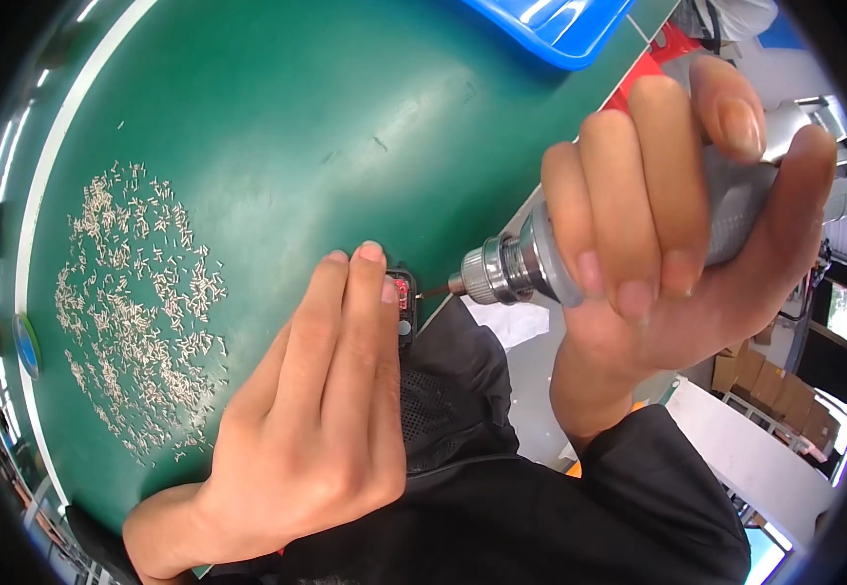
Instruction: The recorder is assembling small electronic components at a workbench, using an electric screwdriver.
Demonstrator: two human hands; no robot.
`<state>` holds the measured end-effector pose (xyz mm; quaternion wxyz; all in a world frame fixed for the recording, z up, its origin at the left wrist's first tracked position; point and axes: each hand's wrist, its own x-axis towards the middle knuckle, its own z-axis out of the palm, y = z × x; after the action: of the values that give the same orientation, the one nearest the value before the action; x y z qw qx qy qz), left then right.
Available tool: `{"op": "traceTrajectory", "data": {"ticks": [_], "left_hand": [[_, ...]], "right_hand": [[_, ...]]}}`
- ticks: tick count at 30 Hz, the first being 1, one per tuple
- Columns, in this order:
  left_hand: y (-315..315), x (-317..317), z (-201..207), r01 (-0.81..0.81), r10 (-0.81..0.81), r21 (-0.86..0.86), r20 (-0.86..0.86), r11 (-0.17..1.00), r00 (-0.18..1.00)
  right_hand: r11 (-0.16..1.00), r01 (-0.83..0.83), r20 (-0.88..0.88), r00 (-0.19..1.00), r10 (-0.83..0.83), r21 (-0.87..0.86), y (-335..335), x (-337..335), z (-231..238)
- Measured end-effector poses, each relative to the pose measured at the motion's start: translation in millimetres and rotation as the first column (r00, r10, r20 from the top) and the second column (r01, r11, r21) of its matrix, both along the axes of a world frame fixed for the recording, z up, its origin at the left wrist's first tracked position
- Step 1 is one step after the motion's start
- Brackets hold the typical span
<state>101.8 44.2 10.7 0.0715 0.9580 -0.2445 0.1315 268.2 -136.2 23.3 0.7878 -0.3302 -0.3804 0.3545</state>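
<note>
My left hand [321,400] rests at the table edge, its fingers laid over a small black part [405,327] with a red piece inside. The fingers cover much of that part. In my right hand [648,214] is a grey electric screwdriver [511,269] with a silver chuck, held level and pointing left. Its thin bit ends at the right side of the small black part; whether it touches a screw there is too small to tell. Many loose small silvery screws [136,327] lie scattered on the green table [277,127], left of my left hand.
A blue plastic tray [565,34] stands at the far edge of the table. A small round blue-and-green thing [26,344] sits at the left rim. To the right are a white table [726,419], cardboard boxes [765,385] and a red object [643,83].
</note>
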Motion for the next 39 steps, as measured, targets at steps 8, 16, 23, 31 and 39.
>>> {"op": "traceTrajectory", "data": {"ticks": [8, 16, 23, 31, 39], "left_hand": [[0.4, 3.7, -3.4, 0.005, -0.004, -0.025, 0.033, 1.0, 0.999], [1.3, 3.4, -6.2, -0.008, 0.011, -0.043, 0.07, 0.999, 0.997], [0.0, 0.7, -3.9, -0.007, 0.009, -0.037, 0.062, 0.999, 0.998], [-0.2, -1.3, -5.5, -0.038, 0.042, -0.061, 0.056, 0.997, 0.998], [-0.4, -0.6, -6.4, -0.043, 0.047, -0.073, 0.054, 0.996, 0.997]], "right_hand": [[0.999, -0.03, -0.038, 0.999, 0.029, -0.02, 6.3, 4.7, -3.4], [0.997, -0.027, 0.012, 1.0, 0.028, -0.066, 12.5, 4.3, -1.2], [0.992, -0.027, 0.063, 0.997, 0.036, -0.127, 18.9, 4.0, 7.4], [0.997, -0.026, 0.012, 1.0, 0.027, -0.071, 24.3, 6.2, 2.0], [0.997, 0.0, 0.004, 1.0, 0.0, -0.074, 24.5, 5.1, 0.1]]}}
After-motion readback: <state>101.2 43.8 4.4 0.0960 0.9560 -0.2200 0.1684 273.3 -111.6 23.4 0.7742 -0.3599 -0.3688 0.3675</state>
